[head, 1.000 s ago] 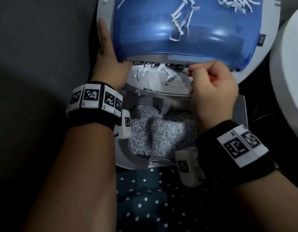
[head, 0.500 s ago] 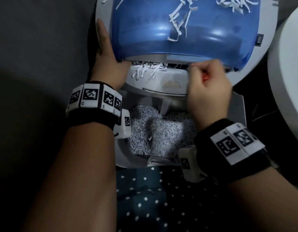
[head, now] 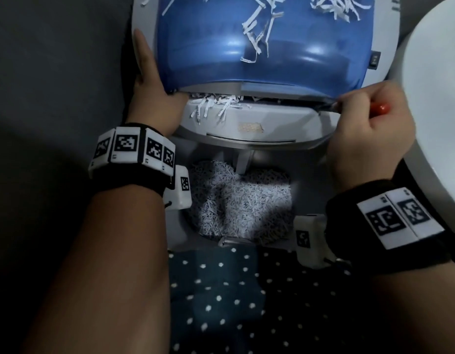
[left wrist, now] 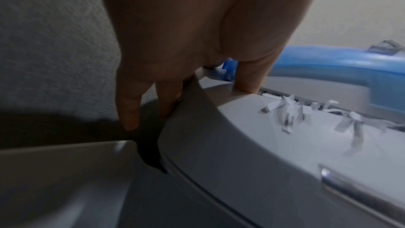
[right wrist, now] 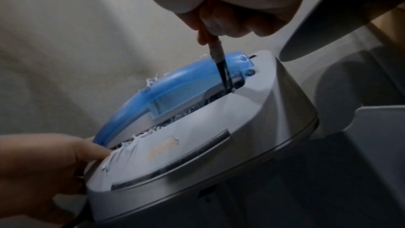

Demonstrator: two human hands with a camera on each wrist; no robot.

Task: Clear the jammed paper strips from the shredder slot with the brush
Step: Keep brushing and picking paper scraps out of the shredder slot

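— What is in the shredder (head: 259, 118), and where?

— White paper strips (head: 216, 104) bunch in the slot (right wrist: 203, 103) toward its left end, a few tongues hanging over the grey front lip. Toward the right end the slot looks dark, with only small bits. More loose strips (head: 257, 29) lie scattered on the blue cover (head: 272, 60), near its far edge.

— And the bin below?

— The bin (head: 180, 236) under the shredder head holds a heap of fine shreds (head: 241, 205), filling most of the visible opening.

— Where is the brush?

— The brush (right wrist: 221, 65) stands at the right end of the slot, its dark bristles dipping into the gap beneath the blue cover's edge. The right hand (head: 366, 131) has its fingers curled round the handle, whose orange-red end pokes out on the hand's right.

— The left hand?

— The left hand (head: 152, 90) holds the shredder's left edge: straight fingers lie along the side and the thumb presses on top near the slot's left end, next to the bunched strips.

— Anything else?

— A pale round object (head: 435, 98) sits just right of the shredder, and dotted dark fabric (head: 234, 297) lies below the bin's near edge.
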